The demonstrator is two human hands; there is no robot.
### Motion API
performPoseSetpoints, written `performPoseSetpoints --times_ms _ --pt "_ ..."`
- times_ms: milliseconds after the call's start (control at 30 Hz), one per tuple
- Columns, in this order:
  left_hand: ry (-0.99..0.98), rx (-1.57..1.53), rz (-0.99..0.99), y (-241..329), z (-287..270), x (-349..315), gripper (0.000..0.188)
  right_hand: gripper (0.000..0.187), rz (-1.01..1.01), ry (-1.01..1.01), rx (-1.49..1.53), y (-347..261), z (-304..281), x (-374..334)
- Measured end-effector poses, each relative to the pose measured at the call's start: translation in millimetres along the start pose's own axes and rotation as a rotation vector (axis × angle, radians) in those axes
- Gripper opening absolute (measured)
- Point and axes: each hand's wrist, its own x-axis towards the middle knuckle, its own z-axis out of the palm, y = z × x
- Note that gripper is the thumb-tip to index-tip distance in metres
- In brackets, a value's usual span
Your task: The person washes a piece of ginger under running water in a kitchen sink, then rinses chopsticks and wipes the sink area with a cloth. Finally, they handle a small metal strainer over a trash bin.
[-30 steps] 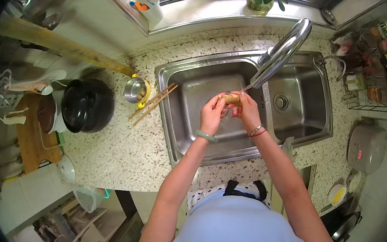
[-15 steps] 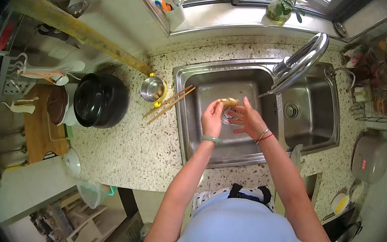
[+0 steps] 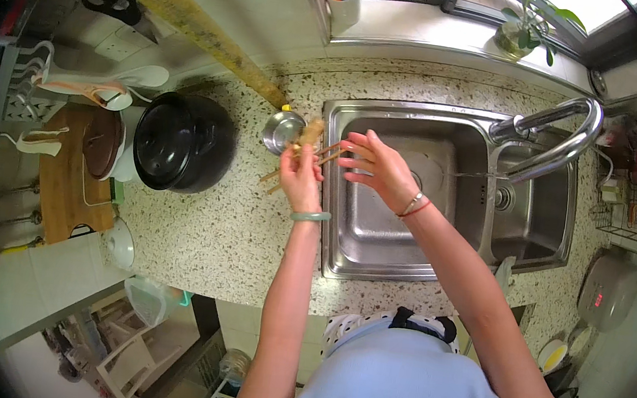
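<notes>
My left hand (image 3: 301, 179) is closed around a knobby light-brown piece of ginger (image 3: 312, 130), held upright at the sink's left rim. Right beside it stands a small metal cup (image 3: 283, 133) with yellow handle parts. Beneath the same hand lie the wooden chopsticks (image 3: 329, 155), partly hidden, reaching over the sink's edge. My right hand (image 3: 385, 171) hovers above the left part of the steel sink (image 3: 377, 238), fingers spread and holding nothing.
A curved chrome faucet (image 3: 559, 153) rises behind the double sink. On the speckled counter (image 3: 193, 247) stands a black lidded pot (image 3: 182, 142) to the left. A yellowish pole (image 3: 189, 20) slants down near the cup. A wire rack (image 3: 633, 226) of jars is far right.
Both hands have moved left from over the sink basin, bringing the ginger beside the metal cup. The view has shifted too.
</notes>
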Motion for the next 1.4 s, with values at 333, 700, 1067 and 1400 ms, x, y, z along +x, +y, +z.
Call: performPoseSetpoints --times_ms 333,700,1067,1400 --pt "0.221 0.211 0.13 -10 -47 55 0.032 0.07 0.112 0.045 -0.047 34 52 69" --pt "0.223 0.332 0.068 -32 -76 51 0.03 0.066 0.14 -0.029 -0.239 47 55 89" --pt "0.19 0.118 -0.009 -38 -76 41 0.013 0.063 0.049 -0.053 -0.248 58 83 91" --pt "0.248 0.19 0.034 -13 -54 98 0.013 0.047 0.089 -0.053 -0.143 44 46 62"
